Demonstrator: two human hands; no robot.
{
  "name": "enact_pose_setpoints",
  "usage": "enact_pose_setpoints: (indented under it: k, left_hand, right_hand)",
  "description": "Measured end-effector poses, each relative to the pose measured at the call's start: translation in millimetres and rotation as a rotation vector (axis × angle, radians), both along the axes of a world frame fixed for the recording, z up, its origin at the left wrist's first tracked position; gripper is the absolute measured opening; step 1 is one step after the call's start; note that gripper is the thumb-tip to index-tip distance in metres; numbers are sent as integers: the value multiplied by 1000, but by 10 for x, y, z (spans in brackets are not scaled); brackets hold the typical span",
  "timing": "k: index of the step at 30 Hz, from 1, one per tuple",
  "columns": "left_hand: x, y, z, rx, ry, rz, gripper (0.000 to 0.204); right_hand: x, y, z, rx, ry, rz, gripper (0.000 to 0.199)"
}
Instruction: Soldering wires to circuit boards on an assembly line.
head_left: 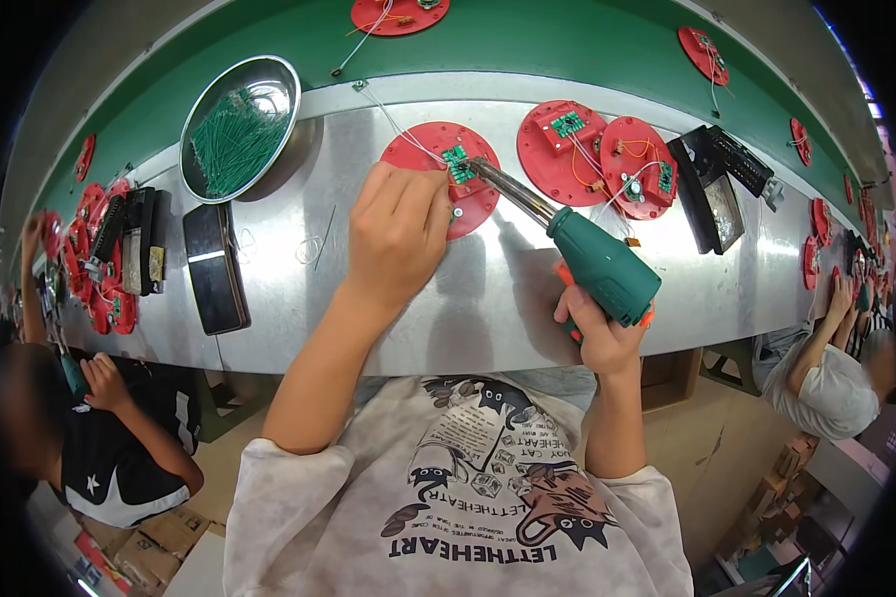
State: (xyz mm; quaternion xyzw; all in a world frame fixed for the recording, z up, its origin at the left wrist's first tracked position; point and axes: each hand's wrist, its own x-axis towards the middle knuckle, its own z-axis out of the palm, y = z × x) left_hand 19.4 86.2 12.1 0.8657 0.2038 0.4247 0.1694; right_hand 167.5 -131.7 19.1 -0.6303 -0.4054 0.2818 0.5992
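A round red plastic base [483, 211] lies on the metal bench in front of me, with a small green circuit board [456, 163] on it. White wires [398, 124] run from the board toward the back left, up to a small connector. My left hand [398, 224] rests over the base's left side, fingers curled in a pinch beside the board; what they hold is hidden. My right hand [599, 328] is wrapped round the handle of a green soldering gun [605, 267]. Its metal tip reaches the board, close to my left fingertips.
At the back left, a steel bowl [287, 119] holds green wires; a dark phone [215, 269] lies nearby. Two red bases [540, 169] with boards sit to the right, next to a black soldering stand [702, 194]. More bases lie on a green conveyor belt [528, 60]. Co-workers sit either side.
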Motion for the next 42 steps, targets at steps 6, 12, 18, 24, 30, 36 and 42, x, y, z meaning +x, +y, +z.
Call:
enact_pose_setpoints:
  k: [6,12,18,24,30,36,42]
  left_hand:
    - [25,33,-100,39,10,-4,13]
    - [11,27,-104,73,60,5,15]
    - [21,42,-117,91,49,7,14]
    - [19,39,-139,95,28,11,12]
    - [12,44,-123,105,39,20,12]
    - [-15,60,-106,106,88,33,15]
    - [141,44,386,145,252,83,52]
  right_hand:
    - [12,2,6,8,-6,22,35]
    - [8,7,8,-10,-28,33,32]
    - [22,15,63,-90,26,40,34]
    - [-50,14,122,-8,123,-59,39]
    - [-8,-172,110,104,106,-205,44]
    - [41,-384,74,238,198,-369,46]
    - [200,-668,-85,310,194,-572,46]
